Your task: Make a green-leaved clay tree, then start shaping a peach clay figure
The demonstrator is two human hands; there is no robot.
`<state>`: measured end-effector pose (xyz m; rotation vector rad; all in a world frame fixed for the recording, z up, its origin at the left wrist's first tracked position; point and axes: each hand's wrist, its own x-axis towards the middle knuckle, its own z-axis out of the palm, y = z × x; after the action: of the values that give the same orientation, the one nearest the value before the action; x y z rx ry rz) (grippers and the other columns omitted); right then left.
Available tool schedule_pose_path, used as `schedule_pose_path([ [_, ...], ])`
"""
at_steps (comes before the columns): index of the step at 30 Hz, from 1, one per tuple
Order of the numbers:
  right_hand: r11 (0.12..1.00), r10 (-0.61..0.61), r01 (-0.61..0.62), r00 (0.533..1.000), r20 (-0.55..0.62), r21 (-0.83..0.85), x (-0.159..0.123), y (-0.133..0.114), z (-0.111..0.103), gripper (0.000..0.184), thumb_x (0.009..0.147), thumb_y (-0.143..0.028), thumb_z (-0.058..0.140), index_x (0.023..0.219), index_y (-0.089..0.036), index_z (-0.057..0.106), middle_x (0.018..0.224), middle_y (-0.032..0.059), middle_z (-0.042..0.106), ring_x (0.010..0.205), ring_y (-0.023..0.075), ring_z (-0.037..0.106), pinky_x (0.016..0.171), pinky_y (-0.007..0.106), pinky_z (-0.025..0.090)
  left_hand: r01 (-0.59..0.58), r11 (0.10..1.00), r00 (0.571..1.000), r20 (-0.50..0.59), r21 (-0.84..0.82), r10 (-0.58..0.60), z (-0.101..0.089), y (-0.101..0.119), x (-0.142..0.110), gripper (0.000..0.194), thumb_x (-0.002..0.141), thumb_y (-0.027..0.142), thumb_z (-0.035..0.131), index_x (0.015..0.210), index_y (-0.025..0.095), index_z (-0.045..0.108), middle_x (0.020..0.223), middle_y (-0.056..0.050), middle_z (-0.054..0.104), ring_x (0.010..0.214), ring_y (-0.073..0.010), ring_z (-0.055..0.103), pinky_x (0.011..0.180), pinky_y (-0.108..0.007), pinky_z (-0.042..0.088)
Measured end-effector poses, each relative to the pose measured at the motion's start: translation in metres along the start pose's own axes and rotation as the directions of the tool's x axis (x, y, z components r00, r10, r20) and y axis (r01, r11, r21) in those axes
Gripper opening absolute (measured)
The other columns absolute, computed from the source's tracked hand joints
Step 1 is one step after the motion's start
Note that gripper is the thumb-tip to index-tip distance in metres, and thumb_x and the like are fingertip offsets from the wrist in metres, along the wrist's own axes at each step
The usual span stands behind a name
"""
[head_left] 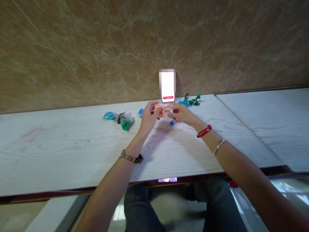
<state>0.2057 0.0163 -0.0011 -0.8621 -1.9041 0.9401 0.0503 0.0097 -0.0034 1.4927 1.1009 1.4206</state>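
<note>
Both hands meet over the table, just in front of a phone, on a small clear plastic bag of peach-coloured modelling clay (162,111). My left hand (150,115) grips the bag's filled side, its thumb lying across the front. The fingers of my right hand (182,112) pinch the crinkled clear end. Under the right hand, a small blue ball (172,123) rests on the table beside a pinkish piece (177,120) that is partly hidden. A blue lump (141,112) shows just left of my left hand, partly covered by it.
A lit phone (168,85) leans against the brown marbled wall. Left on the white wood-grain table (79,154) lie a blue bag (109,116), a brown lump (119,118) and a clear bag with green (126,124). At right are a teal figure (184,101) and a green-brown tree-like model (195,101).
</note>
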Motion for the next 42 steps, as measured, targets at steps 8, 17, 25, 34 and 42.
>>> schedule_pose_path([
  [8, 0.995, -0.038, 0.023, 0.987, -0.155, -0.097, 0.001, 0.001, 0.008, 0.011, 0.066, -0.021, 0.062, 0.059, -0.013, 0.061, 0.073, 0.0015, 0.049, 0.064, 0.0095, 0.047, 0.053, 0.023, 0.037, -0.043, 0.998, 0.999, 0.025, 0.051, 0.042, 0.002, -0.003, -0.002, 0.020, 0.070, 0.021, 0.059, 0.088, 0.018, 0.052, 0.073, 0.002, 0.051, 0.055, -0.0064, 0.051, 0.042, -0.015, 0.043],
  [17, 0.994, 0.067, -0.049, 0.981, -0.183, 0.100, 0.004, 0.002, 0.010, 0.013, 0.073, -0.022, 0.056, 0.064, -0.014, 0.056, 0.073, -0.0014, 0.043, 0.047, 0.0017, 0.040, 0.040, 0.018, 0.033, 0.126, 0.980, 0.987, 0.115, -0.155, -0.108, -0.010, -0.002, 0.007, 0.026, 0.066, 0.022, 0.063, 0.091, 0.020, 0.055, 0.073, 0.002, 0.057, 0.057, -0.0066, 0.054, 0.047, -0.016, 0.045],
  [25, 0.999, 0.006, -0.013, 0.990, -0.139, -0.051, 0.002, 0.002, 0.005, 0.013, 0.071, -0.026, 0.061, 0.066, -0.014, 0.061, 0.074, 0.0003, 0.048, 0.051, 0.0039, 0.043, 0.041, 0.018, 0.035, 0.095, 0.990, 0.989, 0.119, -0.105, -0.083, -0.009, -0.004, 0.006, 0.021, 0.065, 0.023, 0.062, 0.084, 0.016, 0.058, 0.069, 0.002, 0.057, 0.053, -0.0052, 0.050, 0.042, -0.014, 0.043],
  [34, 0.992, 0.066, -0.050, 0.989, -0.133, 0.118, 0.000, -0.004, 0.006, 0.018, 0.068, -0.029, 0.061, 0.078, -0.015, 0.065, 0.081, 0.0001, 0.046, 0.048, 0.0013, 0.037, 0.038, 0.017, 0.031, 0.013, 0.996, 0.997, 0.081, -0.091, -0.005, -0.006, -0.004, 0.006, 0.020, 0.067, 0.022, 0.060, 0.086, 0.018, 0.055, 0.077, 0.001, 0.056, 0.058, -0.0064, 0.053, 0.044, -0.014, 0.046],
  [42, 0.994, -0.048, 0.032, 0.985, -0.168, -0.100, 0.001, -0.006, 0.002, 0.009, 0.065, -0.023, 0.065, 0.070, -0.015, 0.065, 0.077, 0.0011, 0.048, 0.065, 0.0086, 0.046, 0.053, 0.022, 0.038, -0.064, 0.997, 0.997, 0.042, 0.031, 0.062, -0.002, 0.002, 0.000, 0.014, 0.069, 0.018, 0.058, 0.083, 0.019, 0.056, 0.074, 0.001, 0.056, 0.057, -0.0069, 0.053, 0.044, -0.015, 0.046],
])
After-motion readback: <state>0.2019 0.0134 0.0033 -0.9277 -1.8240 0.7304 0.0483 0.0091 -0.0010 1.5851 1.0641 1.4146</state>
